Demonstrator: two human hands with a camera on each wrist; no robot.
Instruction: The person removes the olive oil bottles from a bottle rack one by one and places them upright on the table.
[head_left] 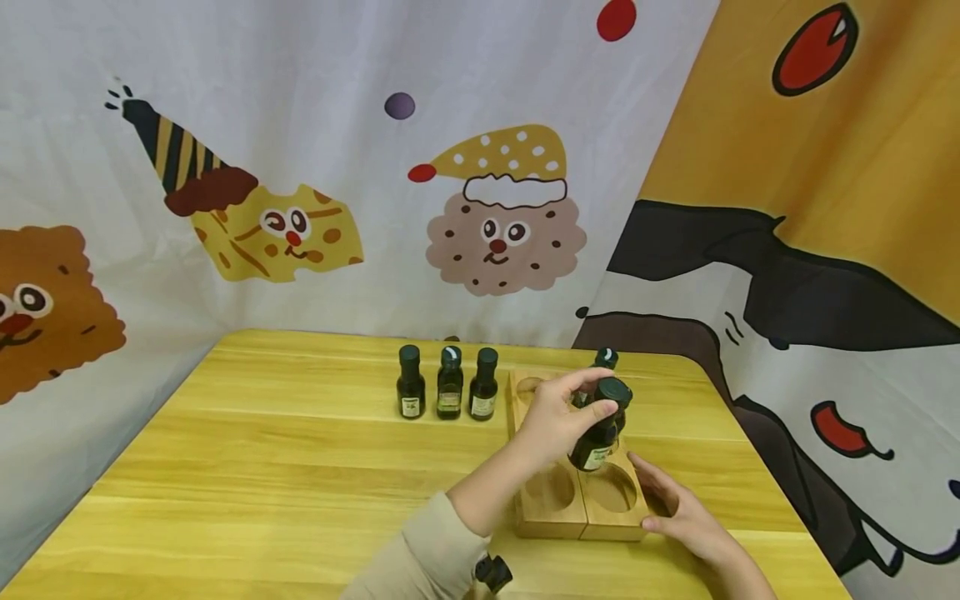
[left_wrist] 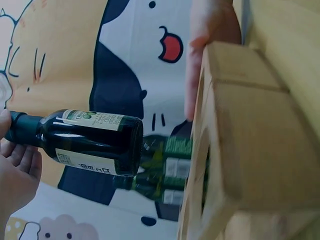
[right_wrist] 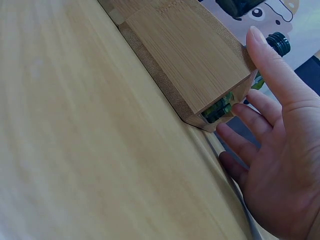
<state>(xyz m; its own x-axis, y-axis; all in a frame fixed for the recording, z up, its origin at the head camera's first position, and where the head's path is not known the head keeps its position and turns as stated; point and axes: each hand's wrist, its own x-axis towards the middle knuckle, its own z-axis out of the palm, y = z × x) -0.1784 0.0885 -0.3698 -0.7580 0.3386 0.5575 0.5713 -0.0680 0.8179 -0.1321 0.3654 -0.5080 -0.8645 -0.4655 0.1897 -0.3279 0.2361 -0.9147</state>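
Over a rack (head_left: 551, 530), dark bottle (head_left: 596, 446), axis near vertical, cap (head_left: 615, 390) up, left hand (head_left: 558, 410) pinching it, right hand (head_left: 688, 518) spread

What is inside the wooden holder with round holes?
The wooden holder has two dark green glass bottles in its right column. The left hand covers the left column's middle; that part cannot be seen.

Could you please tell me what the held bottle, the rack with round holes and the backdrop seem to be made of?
Held bottle: probably dark glass with a glossy finish, judging by its sharp highlights, though plastic is possible.
Rack: wood, perhaps bamboo, smooth and rather matte; fine parallel grain shows.
Backdrop: likely printed fabric, matte, as soft folds run through it.
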